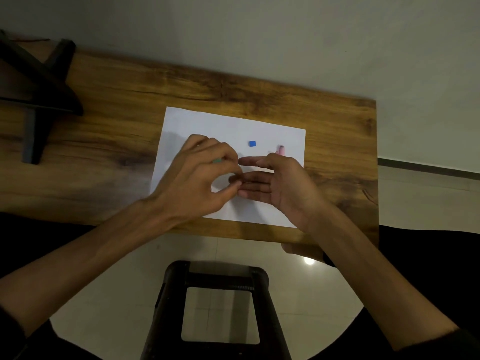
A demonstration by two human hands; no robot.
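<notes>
I had both hands over the paper (pixel 233 123), which lay flat on the wooden surface (pixel 117 113) near its right end. The left hand (pixel 200 175) was curled, its thumb and forefinger tips brought together right against the fingertips of the right hand (pixel 280 183). A green piece (pixel 217 161) showed in the gap between the left fingers. I could not tell whether that grip was clenched on it or whether the piece simply lay on the paper beneath, because the knuckles hid most of it.

The right grip was released: fingers straight and together, pointing left, palm turned up and inward, holding nothing. A blue piece (pixel 252 143) sat alone on the paper just beyond the two hands. A pink piece (pixel 281 149) lay near it to the right, half hidden behind the right hand.

A black stand (pixel 39 81) stood at the surface's far left. A black stool (pixel 220 276) stood on the floor below the near edge.
</notes>
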